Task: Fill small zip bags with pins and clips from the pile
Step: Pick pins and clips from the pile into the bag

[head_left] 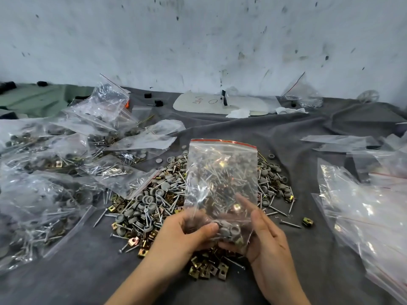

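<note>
Both of my hands are up around the bottom of a small zip bag (222, 186), low in the middle of the frame. My left hand (189, 234) curls round its lower left corner, thumb pressed across the front of the plastic, fingers behind it. My right hand (264, 236) cups the lower right side, palm under the bag's base and fingers lying up along the plastic. I hold the bag upright, its red zip strip at the top; grey caps, pins and clips sit in its bottom. Behind and below it, the pile (154, 205) of grey caps, long pins and brass-coloured square clips spreads over the grey cloth (308, 271) at the centre of the frame. Filled bags (50, 172) lie heaped across the left side. Clear bags (363, 212) lie stacked along the right edge. A white board (198, 104) with writing on it rests at upper centre, by the marked wall (198, 40).
</note>
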`<act>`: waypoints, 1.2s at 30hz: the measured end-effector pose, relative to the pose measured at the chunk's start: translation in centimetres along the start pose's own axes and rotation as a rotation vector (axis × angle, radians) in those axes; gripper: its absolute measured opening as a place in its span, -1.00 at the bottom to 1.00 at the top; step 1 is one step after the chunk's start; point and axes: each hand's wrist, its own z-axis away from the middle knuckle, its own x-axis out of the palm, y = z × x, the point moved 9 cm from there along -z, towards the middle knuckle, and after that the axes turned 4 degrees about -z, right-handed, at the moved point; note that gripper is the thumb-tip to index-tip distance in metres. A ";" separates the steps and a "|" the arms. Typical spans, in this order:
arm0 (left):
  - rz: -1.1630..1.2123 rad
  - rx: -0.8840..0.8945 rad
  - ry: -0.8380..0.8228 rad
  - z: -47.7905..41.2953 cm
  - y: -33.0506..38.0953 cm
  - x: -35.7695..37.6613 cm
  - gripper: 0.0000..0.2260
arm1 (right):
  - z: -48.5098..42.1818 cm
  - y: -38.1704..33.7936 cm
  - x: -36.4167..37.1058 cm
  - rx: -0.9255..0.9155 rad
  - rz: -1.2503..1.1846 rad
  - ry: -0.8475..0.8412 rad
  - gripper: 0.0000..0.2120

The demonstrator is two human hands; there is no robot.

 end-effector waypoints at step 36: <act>0.268 0.048 0.005 0.1 3.0 -1.4 -0.68 | -0.1 0.7 -1.5 -0.027 0.140 0.059 -0.89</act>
